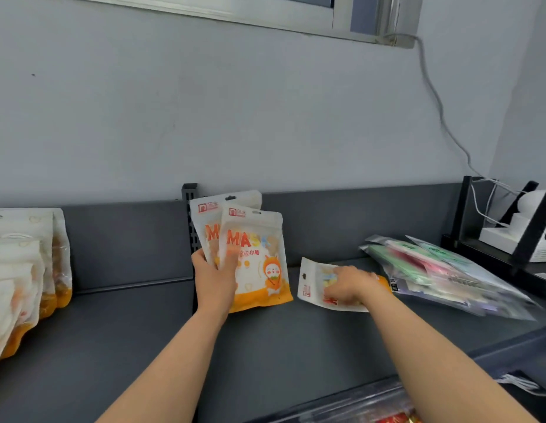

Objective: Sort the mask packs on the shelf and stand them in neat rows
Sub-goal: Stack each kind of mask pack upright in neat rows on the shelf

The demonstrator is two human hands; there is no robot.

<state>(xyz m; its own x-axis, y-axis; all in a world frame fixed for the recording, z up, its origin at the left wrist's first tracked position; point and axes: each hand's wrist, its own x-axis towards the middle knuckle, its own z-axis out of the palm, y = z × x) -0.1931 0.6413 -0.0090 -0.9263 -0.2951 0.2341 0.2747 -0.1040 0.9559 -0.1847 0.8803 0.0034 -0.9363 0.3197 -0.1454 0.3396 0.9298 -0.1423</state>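
we: left hand (215, 279) upright, fingers curled, gripping two packs (256, 257) | right hand (351, 285) palm-down, fingers bent on flat pack (311, 282) | both forearms extended

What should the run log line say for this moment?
left hand: holds two upright packs | right hand: grips flat pack on shelf | side pile: unsorted
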